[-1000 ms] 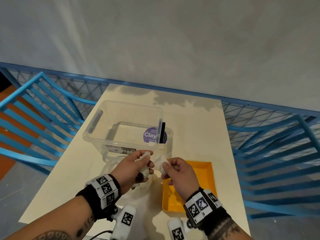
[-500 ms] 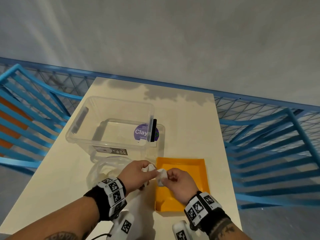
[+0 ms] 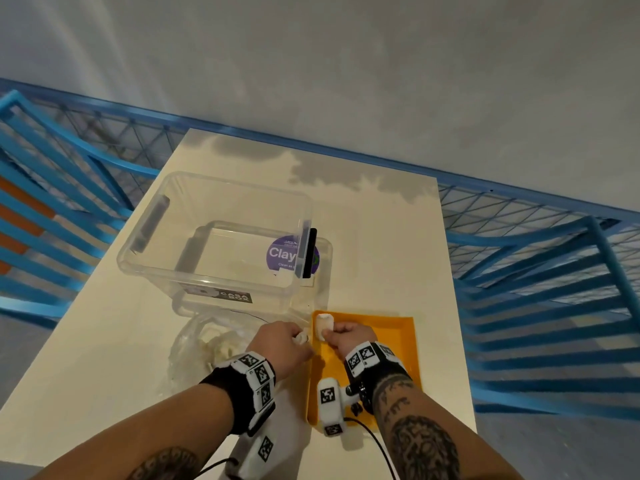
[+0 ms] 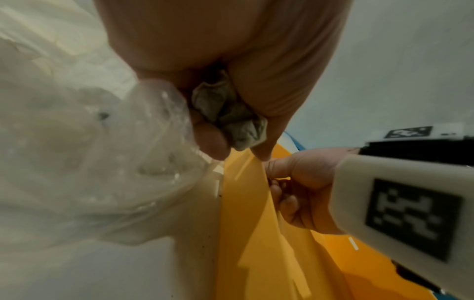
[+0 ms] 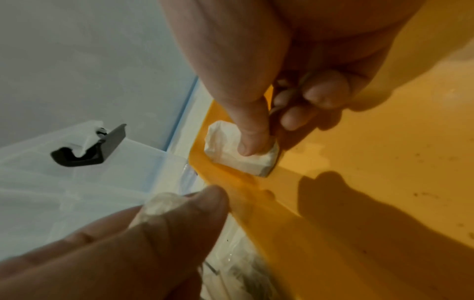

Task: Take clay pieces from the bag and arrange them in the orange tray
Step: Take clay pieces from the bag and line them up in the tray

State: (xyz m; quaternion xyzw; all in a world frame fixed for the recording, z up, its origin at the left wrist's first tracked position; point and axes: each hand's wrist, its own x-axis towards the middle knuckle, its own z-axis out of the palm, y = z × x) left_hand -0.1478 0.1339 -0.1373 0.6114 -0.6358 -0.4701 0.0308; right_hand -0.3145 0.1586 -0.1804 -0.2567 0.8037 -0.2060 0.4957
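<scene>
Clay piece (image 5: 238,154): white, in orange tray (image 3: 398,344), 10 o'clock corner, pinched by right hand (image 3: 349,336) fingers. Left hand (image 3: 282,344): fingers curled, gripping crumpled clay lump (image 4: 231,113) above bag (image 3: 211,344) on bench (image 3: 381,237).

A cream table (image 3: 381,244) carries a clear storage box (image 3: 221,244), plastic bag (image 3: 207,344) and orange tray (image 3: 398,341).

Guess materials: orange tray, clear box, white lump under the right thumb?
Orange tray: likely moulded plastic, smooth with a slight sheen.
Clear box: transparent rigid plastic; the label shows through it.
White lump: probably clay, matte, with creased, dented faces.
</scene>
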